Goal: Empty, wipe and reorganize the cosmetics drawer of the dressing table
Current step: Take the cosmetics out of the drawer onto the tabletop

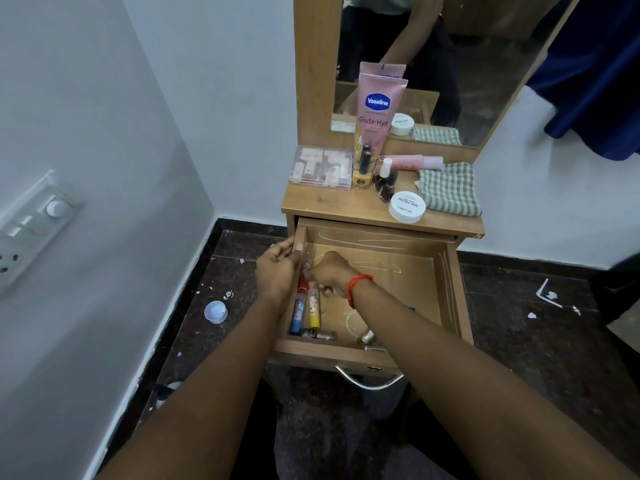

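The wooden drawer of the dressing table is pulled out. My left hand and my right hand, which has a red thread at the wrist, meet at the drawer's left wall. Together their curled fingers pinch a small clear-capped tube. Just below them, along the left wall, lie a blue tube with a red cap and a yellow tube. A small lipstick and a gold-capped item lie at the drawer's front. My fingers hide most of the clear-capped tube.
On the tabletop stand a clear cosmetics box, a pink Vaseline tube, nail polish bottles, a white jar and a checked cloth. A mirror stands behind. A small white cap lies on the dark floor at left.
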